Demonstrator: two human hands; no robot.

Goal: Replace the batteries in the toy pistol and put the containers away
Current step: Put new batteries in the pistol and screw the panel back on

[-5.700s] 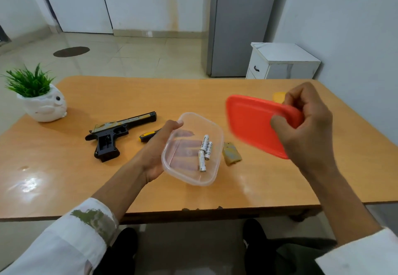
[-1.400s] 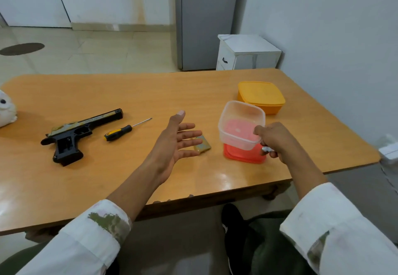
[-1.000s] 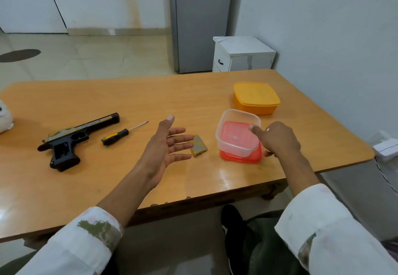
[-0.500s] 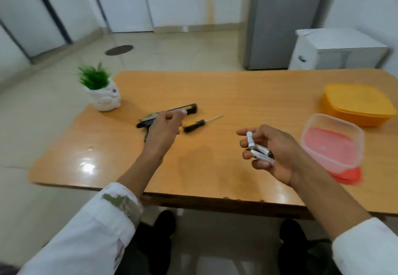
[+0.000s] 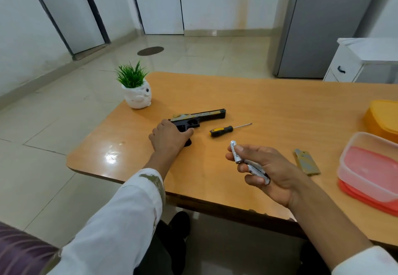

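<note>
Toy pistol (image 5: 201,116) lies on its side on the wooden surface (image 5: 280,102), barrel pointing right, with my left hand (image 5: 170,137) laid over its black grip and the fingers curled round it. My right hand (image 5: 273,171) hovers palm-up above the near edge, its fingers (image 5: 251,180) pinching a small bundle of batteries (image 5: 236,153). One cell pokes up past the forefinger. I count at least two and cannot tell whether another hides beneath.

The bay itself is hidden under my left hand. The battery cover (image 5: 307,162) lies loose beside my right hand, well apart from the pistol, so I judge the bay to be open and the loading step to be the one in hand. To do it well, I would turn the grip until the opening faces me and brace the pistol against the surface. I would then feed in one cell at a time, checking the polarity marks and keeping the rest pinned in my palm. A loose cell could roll off the near edge.

The screwdriver (image 5: 221,130) waits just right of the pistol, ready for refitting the cover. At the right edge a clear container (image 5: 353,152) stands on a red lid (image 5: 364,199), with a yellow container (image 5: 383,117) behind it. A small potted plant (image 5: 136,95) sits at the far left corner.
</note>
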